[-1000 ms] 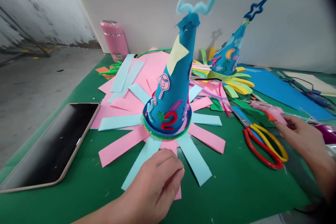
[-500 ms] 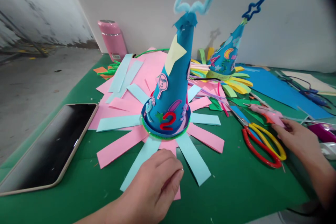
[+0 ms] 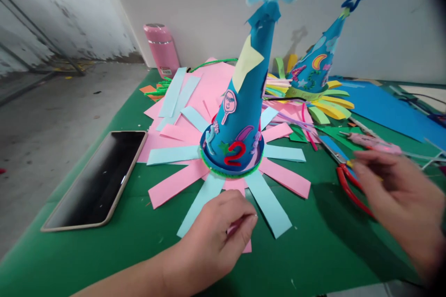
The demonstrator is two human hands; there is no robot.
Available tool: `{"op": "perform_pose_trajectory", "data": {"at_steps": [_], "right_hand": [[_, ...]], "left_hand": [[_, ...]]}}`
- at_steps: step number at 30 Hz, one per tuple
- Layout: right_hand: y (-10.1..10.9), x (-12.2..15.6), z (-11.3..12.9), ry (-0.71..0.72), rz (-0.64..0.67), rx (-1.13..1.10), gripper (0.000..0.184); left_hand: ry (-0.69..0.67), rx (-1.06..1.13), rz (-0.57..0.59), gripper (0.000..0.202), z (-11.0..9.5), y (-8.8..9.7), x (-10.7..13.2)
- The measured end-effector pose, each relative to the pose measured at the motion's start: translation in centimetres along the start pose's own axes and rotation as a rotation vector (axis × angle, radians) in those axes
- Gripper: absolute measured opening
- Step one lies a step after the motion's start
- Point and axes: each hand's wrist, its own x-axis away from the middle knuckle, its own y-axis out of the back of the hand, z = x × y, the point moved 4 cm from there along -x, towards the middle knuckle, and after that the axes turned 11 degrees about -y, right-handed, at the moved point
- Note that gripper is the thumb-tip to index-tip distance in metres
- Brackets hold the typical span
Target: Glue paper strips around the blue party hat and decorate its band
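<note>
A blue paper cone hat (image 3: 240,116) with a red "2" and a light-blue pipe-cleaner top stands on the green mat (image 3: 313,250). Pink and light-blue paper strips (image 3: 275,209) fan out from its base. My left hand (image 3: 216,236) is in front of the hat, with its fingers closed in a pinch on the near pink strip (image 3: 246,245). My right hand (image 3: 400,199) hovers blurred above the red-and-yellow scissors (image 3: 343,174). Its fingers are bent, and I cannot make out whether they hold anything.
A dark tablet (image 3: 101,178) lies at the left. A second blue cone hat (image 3: 315,72) with yellow and green strips stands behind. A pink glue gun (image 3: 372,143), a blue paper sheet (image 3: 383,106), a pink bottle (image 3: 163,55) and pink sheets (image 3: 209,88) lie around.
My right hand has left the pink glue gun, lifted and moved left over the scissors. My left hand stays pinched on the strip. The view has shifted slightly.
</note>
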Motion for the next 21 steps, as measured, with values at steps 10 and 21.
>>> {"op": "perform_pose_trajectory", "data": {"at_steps": [10,21], "right_hand": [[-5.0,4.9,13.3,0.487,0.573,-0.541,0.013],[-6.8,4.4,14.0,0.564,0.495,-0.538,0.011]], "left_hand": [[0.107,0.065,-0.132,0.017,-0.1,1.4,-0.1],[0.255,0.084,-0.199,0.025,0.9,1.8,0.1]]}}
